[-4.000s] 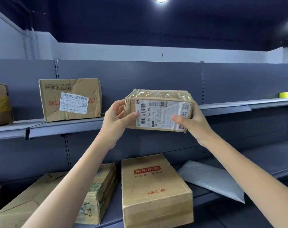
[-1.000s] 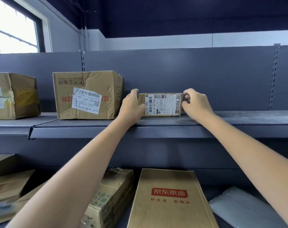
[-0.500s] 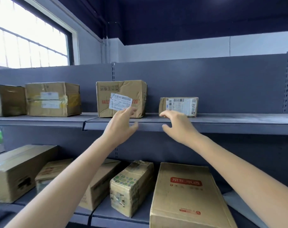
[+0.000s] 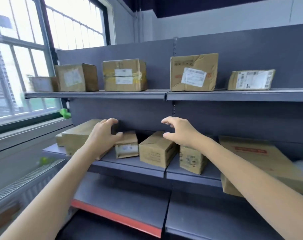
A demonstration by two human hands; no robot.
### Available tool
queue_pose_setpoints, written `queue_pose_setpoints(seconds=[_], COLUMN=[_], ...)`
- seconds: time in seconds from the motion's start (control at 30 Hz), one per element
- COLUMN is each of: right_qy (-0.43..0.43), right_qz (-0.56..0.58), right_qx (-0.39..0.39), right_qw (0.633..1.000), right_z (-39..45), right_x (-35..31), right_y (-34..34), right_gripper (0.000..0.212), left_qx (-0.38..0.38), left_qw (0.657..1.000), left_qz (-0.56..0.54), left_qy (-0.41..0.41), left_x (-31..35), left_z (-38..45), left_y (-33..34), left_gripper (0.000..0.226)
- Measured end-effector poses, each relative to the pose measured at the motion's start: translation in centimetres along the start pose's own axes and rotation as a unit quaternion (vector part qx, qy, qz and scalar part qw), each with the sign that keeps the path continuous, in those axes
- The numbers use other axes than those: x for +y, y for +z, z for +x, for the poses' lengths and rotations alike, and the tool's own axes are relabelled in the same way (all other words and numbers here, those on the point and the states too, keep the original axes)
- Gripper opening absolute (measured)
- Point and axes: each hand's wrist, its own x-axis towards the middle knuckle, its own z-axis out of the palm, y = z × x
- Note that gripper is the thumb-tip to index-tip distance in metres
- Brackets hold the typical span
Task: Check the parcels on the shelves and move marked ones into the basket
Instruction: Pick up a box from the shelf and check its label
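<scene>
Cardboard parcels stand on two grey shelves. On the upper shelf [image 4: 182, 96] the small labelled parcel [image 4: 251, 80] sits at the far right, beside a dented labelled box [image 4: 194, 72]. My left hand [image 4: 104, 134] hovers open over a small parcel [image 4: 126, 147] on the middle shelf [image 4: 133, 164], fingers curled, holding nothing. My right hand [image 4: 180, 130] is open above an angled brown box [image 4: 157, 150]. No basket is in view.
More boxes line the upper shelf: a taped box [image 4: 124, 75] and a box [image 4: 76, 77] further left. A large flat box [image 4: 261, 161] with red print lies right on the middle shelf. A window [image 4: 26, 58] and a radiator [image 4: 26, 182] are at left.
Both hands let go of the small labelled parcel, now resting on the upper shelf. The view swung left and the hands dropped to the middle shelf.
</scene>
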Motion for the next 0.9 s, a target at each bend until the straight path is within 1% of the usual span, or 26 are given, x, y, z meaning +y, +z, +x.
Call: queue_pose_setpoints(seconds=[0.13,0.3,0.47,0.6,0.73,0.9], right_qy=[-0.013,-0.083,-0.128,-0.156,-0.166,-0.174], right_qz=[0.046,0.054,0.071,0.091,0.095,0.101], right_qx=[-0.056,-0.103,-0.119,-0.126,-0.150,-0.181], right_qw=[0.997,0.990,0.982,0.975,0.970,0.963], right_z=[1.4,4.3,9.0,13.2,16.5,19.7], right_x=[-5.3,-9.5,-10.8,-11.1,-11.9,-15.3], right_y=[4.3,9.0,13.2,17.0,21.6,27.5], right_gripper=[0.047,0.049,0.050,0.048,0.049,0.050], left_qx=[0.031,0.053,0.066,0.072,0.067,0.048], left_qw=[0.997,0.993,0.991,0.982,0.970,0.960], left_qz=[-0.028,-0.026,0.002,0.026,0.057,0.096], left_qy=[-0.068,-0.106,-0.120,-0.171,-0.225,-0.259], left_x=[-5.0,-10.3,-13.9,-17.8,-22.2,-27.6], left_z=[-2.6,-4.1,-3.9,-3.9,-4.8,-5.5], left_y=[-3.7,-6.3,-6.7,-6.9,-7.3,-8.9], left_gripper=[0.045,0.044,0.042,0.044,0.045,0.048])
